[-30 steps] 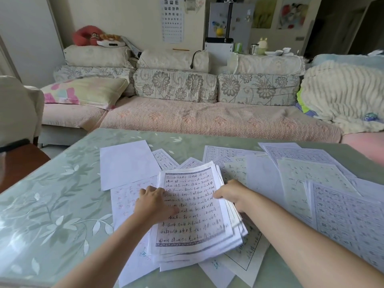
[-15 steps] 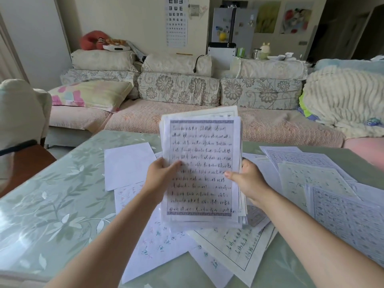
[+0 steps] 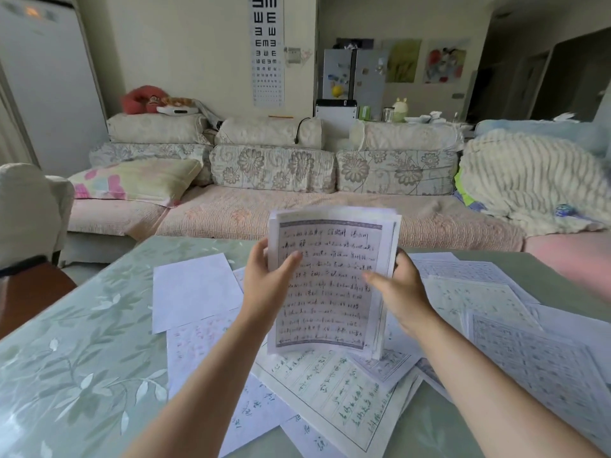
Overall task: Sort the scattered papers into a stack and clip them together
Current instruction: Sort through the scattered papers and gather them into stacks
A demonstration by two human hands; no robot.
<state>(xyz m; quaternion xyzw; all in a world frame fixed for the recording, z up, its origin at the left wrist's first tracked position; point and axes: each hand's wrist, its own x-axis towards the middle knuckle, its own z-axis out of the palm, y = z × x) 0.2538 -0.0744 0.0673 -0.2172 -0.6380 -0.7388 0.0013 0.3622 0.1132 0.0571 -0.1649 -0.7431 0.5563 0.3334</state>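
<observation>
A stack of handwritten papers [image 3: 330, 279] stands upright on its bottom edge over the table, its front sheet facing me. My left hand [image 3: 266, 285] grips the stack's left edge, thumb on the front. My right hand [image 3: 400, 292] holds the right edge. Under and around the stack lie several loose sheets: a blank one [image 3: 195, 289] at the left, a large lined sheet [image 3: 334, 395] in front, gridded pages [image 3: 542, 368] at the right. No clip is visible.
The table [image 3: 76, 352] has a pale green floral cover. Behind it runs a long sofa [image 3: 264, 213] with cushions and a folded blanket [image 3: 529, 183]. A chair [image 3: 29, 209] stands at the left edge.
Both hands lifted the stack off the table and stood it upright. It has since dropped lower, with its bottom edge near the sheets beneath. My view has tilted up.
</observation>
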